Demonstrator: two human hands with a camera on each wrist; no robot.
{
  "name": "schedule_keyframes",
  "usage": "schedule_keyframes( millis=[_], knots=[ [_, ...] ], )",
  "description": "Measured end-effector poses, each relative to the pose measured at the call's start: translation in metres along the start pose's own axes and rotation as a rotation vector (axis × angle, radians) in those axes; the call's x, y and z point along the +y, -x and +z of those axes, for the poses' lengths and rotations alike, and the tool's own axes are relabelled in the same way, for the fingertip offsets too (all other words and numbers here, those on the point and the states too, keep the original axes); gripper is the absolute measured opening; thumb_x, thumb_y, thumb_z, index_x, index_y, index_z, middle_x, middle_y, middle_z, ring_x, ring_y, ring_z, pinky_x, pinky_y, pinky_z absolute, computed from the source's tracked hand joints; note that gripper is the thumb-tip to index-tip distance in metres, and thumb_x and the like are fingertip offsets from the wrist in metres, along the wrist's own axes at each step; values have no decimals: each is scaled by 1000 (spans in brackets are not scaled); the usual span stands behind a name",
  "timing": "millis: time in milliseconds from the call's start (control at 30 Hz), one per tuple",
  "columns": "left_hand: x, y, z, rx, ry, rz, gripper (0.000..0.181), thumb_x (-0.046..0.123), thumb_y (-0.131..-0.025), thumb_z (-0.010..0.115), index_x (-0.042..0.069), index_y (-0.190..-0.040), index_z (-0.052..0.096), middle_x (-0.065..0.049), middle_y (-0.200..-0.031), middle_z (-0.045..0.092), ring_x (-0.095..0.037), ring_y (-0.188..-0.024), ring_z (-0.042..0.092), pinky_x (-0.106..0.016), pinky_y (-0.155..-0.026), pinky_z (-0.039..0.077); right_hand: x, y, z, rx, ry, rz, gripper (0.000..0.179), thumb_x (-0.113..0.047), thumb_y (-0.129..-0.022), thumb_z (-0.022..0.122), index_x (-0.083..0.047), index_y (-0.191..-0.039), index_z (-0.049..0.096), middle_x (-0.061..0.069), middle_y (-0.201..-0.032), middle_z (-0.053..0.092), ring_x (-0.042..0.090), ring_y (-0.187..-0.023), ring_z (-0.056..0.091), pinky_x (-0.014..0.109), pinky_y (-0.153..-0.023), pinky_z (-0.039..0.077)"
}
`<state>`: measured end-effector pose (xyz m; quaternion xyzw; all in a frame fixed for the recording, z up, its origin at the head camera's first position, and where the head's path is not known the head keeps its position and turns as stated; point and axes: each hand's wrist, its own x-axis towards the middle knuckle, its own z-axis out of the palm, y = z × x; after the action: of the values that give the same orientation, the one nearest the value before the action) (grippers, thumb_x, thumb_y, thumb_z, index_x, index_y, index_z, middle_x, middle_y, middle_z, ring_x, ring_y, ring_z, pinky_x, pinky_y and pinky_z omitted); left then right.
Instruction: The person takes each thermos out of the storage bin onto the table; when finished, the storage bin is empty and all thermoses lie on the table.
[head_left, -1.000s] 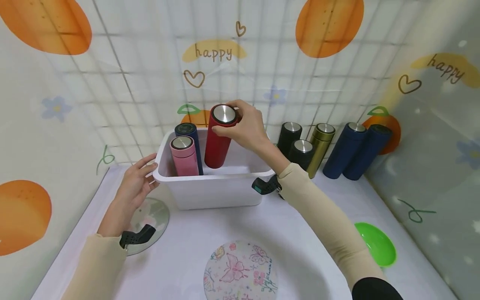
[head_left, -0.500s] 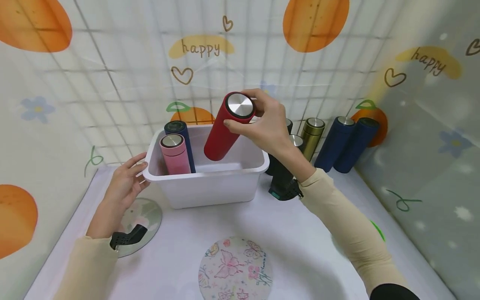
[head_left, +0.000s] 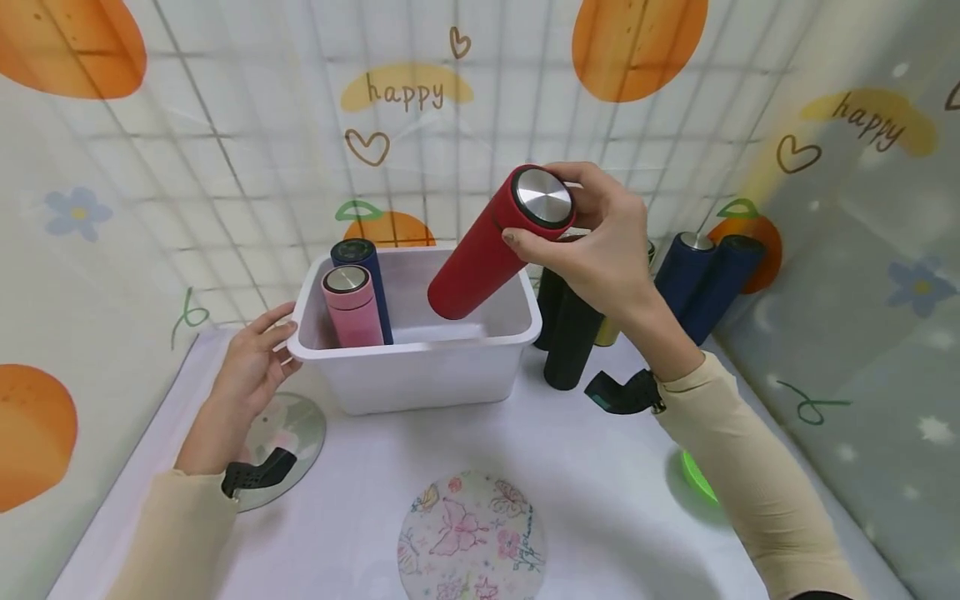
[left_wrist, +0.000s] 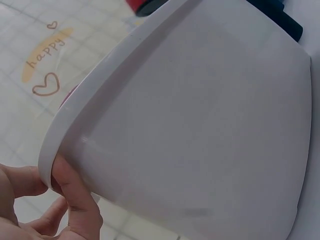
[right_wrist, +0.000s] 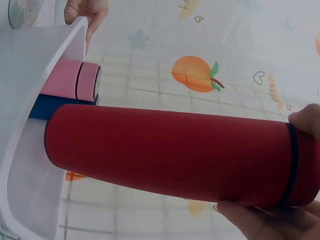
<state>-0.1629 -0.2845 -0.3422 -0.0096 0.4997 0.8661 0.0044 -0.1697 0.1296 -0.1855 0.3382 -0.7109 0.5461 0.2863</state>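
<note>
Gleaming in head view alone: steel top (head_left: 545, 197) of red flask (head_left: 478, 257)

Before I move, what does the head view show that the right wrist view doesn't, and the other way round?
Only the head view: the bright green dish, mostly hidden; the round butterfly-printed mat; two dark blue flasks on the right; the black cylindrical flasks; and the round silver lid of the tall matte red flask.

Only the right wrist view: a whole printed orange with leaf and stem.

Both: the red flask tilted in the right hand, the pink flask and dark blue flask inside the white plastic bin, and the left hand.
</note>
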Motion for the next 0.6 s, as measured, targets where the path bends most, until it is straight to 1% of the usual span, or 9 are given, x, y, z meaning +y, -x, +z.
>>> schedule_keyframes(
  millis=[100, 200, 333, 400, 467, 600],
  knots=[
    [-2, 1, -1, -5, 1, 4, 37, 1, -99, 59, 10, -134, 52, -4, -105, 66, -17, -80, 66, -27, -63, 53, -5, 4, -13, -11, 13, 44, 44, -10, -79, 82, -4, -120, 67, 6, -104, 73, 22, -86, 69, 30, -77, 57],
    [0, 1, -1, -8, -4, 9, 40, 2, -99, 61, 9, -136, 50, -4, -107, 66, -17, -81, 66, -27, -64, 53, -9, 7, -26, -7, 33, 79, 45, -8, -78, 82, -6, -121, 68, 8, -104, 73, 23, -86, 69, 28, -75, 57],
    [0, 1, -2, 6, -29, -1, 41, 3, -99, 62, 11, -137, 49, -3, -109, 65, -16, -83, 66, -27, -65, 53, -12, 16, -41, 2, 64, 95, 47, -5, -78, 82, -7, -123, 68, 7, -106, 73, 22, -88, 69, 26, -74, 56],
    [0, 1, -1, 12, -37, -1, 41, 4, -99, 62, 11, -137, 50, -3, -108, 65, -16, -83, 66, -27, -65, 53, -14, 21, -49, 13, 35, 96, 48, -1, -77, 81, -5, -123, 68, 8, -106, 73, 22, -90, 69, 25, -74, 56],
    [-1, 0, -3, 14, -41, 2, 41, 4, -99, 62, 11, -137, 49, -3, -108, 65, -16, -82, 66, -27, -64, 53, -15, 25, -55, 17, -22, 106, 47, 2, -77, 80, -2, -122, 68, 11, -106, 73, 23, -91, 69, 25, -75, 56],
    [-1, 0, -3, 9, -37, 5, 43, 4, -98, 62, 10, -138, 47, -3, -107, 65, -16, -81, 66, -27, -64, 53, -22, 31, -67, 25, -139, 159, 46, 8, -77, 79, 2, -121, 67, 17, -105, 71, 28, -92, 68, 26, -74, 57]
  ],
)
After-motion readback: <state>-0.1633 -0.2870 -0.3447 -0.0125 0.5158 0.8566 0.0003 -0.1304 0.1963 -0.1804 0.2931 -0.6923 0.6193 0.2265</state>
